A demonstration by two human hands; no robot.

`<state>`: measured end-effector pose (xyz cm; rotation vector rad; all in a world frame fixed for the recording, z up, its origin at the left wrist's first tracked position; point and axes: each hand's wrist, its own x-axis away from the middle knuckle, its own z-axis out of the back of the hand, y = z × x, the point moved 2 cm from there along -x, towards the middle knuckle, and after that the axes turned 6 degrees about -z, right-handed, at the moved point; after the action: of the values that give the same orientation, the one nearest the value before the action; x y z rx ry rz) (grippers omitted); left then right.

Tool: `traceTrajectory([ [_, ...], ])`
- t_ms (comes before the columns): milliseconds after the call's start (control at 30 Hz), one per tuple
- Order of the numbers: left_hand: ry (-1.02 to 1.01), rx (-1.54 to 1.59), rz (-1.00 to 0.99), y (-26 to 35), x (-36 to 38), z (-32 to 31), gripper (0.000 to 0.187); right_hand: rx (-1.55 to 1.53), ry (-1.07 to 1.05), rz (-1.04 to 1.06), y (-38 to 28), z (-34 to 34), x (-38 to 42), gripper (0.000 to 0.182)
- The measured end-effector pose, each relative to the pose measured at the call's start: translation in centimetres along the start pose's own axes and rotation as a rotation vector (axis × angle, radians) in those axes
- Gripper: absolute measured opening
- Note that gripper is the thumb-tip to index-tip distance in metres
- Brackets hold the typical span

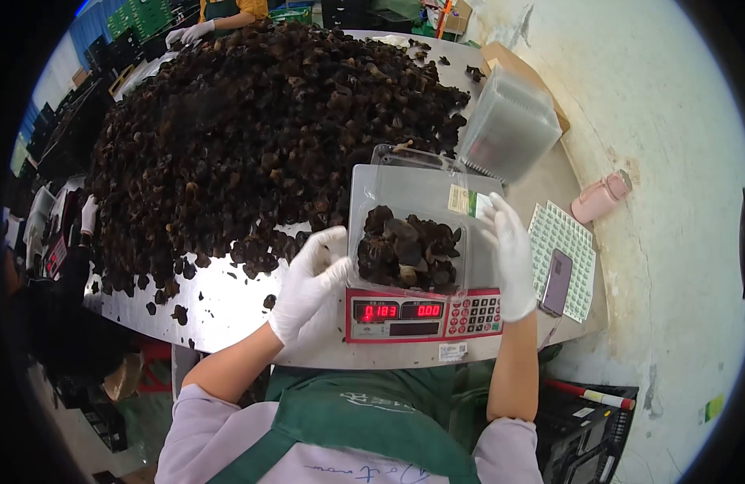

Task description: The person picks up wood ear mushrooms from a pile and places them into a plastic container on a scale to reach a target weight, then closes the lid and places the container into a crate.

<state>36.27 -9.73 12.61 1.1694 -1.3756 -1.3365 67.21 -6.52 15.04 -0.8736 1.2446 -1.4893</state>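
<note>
**Clamshell box of dried fungus held on a scale**

Head view. Clear plastic clamshell box [417,234] sitting on a red-fronted digital scale [425,315], lid hinged open and tilted up away from the body, long axis running left to right across the scale. Partly filled with dark dried fungus [409,254] heaped in the tray half; small green-and-white label [467,202] seen through the lid at its right side. Left hand [308,282], white-gloved, at the tray's left edge, fingers half curled and touching the wall, not closed round anything. Right hand [513,258], also gloved, flat against the tray's right side, fingers long and close together, pressing rather than gripping. Red digits lit on the scale display, keypad to their right.

Beyond the box, very large heap of the same fungus [259,137] covering most of the metal table [219,310], loose bits scattered near the left hand. Stack of empty clear boxes [509,125] lying tilted just behind. Right of the scale: sheet of stickers [562,242] with a phone [557,282] on it, pink bottle [600,198] farther out. Another person's gloved hands [187,34] at the far end of the heap.
</note>
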Motion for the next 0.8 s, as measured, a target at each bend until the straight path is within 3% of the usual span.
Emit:
traceTrajectory([
  [33, -0.046, 0.061, 0.121, 0.7, 0.6, -0.3, 0.051, -0.336, -0.081, -0.277, 0.3, -0.2, -0.9, 0.046],
  [67, -0.065, 0.112, 0.167, 0.2, 0.9, -0.3, 0.050, -0.479, -0.220, -0.360, 1.0, -0.4, -2.1, 0.056],
  [100, -0.087, 0.163, 0.212, -0.3, 1.0, -0.3, 0.049, -0.476, -0.210, -0.362, 2.0, -0.3, -3.4, 0.056],
  [167, -0.054, 0.175, 0.203, -0.2, 1.2, -0.8, 0.048, -0.768, -0.435, -0.506, 2.6, -0.7, -5.5, 0.062],
  [233, -0.023, 0.182, 0.193, -0.1, 1.2, -1.0, 0.047, -0.795, -0.451, -0.519, 2.3, -0.7, -5.7, 0.065],
  [300, 0.009, 0.248, 0.197, -0.4, 1.1, -0.8, 0.044, -0.721, -0.435, -0.305, 0.0, -0.6, -4.4, 0.056],
  [333, -0.025, 0.243, 0.217, -0.1, 1.1, -0.6, 0.043, -0.724, -0.420, -0.304, -1.3, -0.5, -2.7, 0.056],
  [400, -0.025, 0.325, 0.297, 0.5, 1.5, -0.4, 0.044, -0.072, -0.242, -0.030, -4.8, -0.3, 2.6, 0.042],
  [433, -0.013, 0.409, 0.372, 0.4, 1.6, -0.4, 0.046, 0.160, -0.128, 0.195, -3.4, -0.1, 4.1, 0.036],
  [500, -0.045, 0.332, 0.245, 0.3, 2.0, -0.6, 0.043, 0.525, 0.074, 0.368, -1.5, -0.4, 7.4, 0.038],
  [567, 0.005, 0.217, 0.245, -0.8, 1.4, -0.9, 0.035, 0.341, 0.049, -0.006, 0.9, -1.1, 9.9, 0.036],
  [633, 0.053, 0.275, 0.217, -1.0, 1.0, -1.1, 0.033, -0.006, -0.140, -0.308, 2.3, -1.4, 10.4, 0.029],
  [800, 0.013, 0.237, 0.208, -1.0, 1.1, -0.6, 0.023, -0.321, -0.128, -0.320, 3.3, -2.4, 11.4, 0.013],
])
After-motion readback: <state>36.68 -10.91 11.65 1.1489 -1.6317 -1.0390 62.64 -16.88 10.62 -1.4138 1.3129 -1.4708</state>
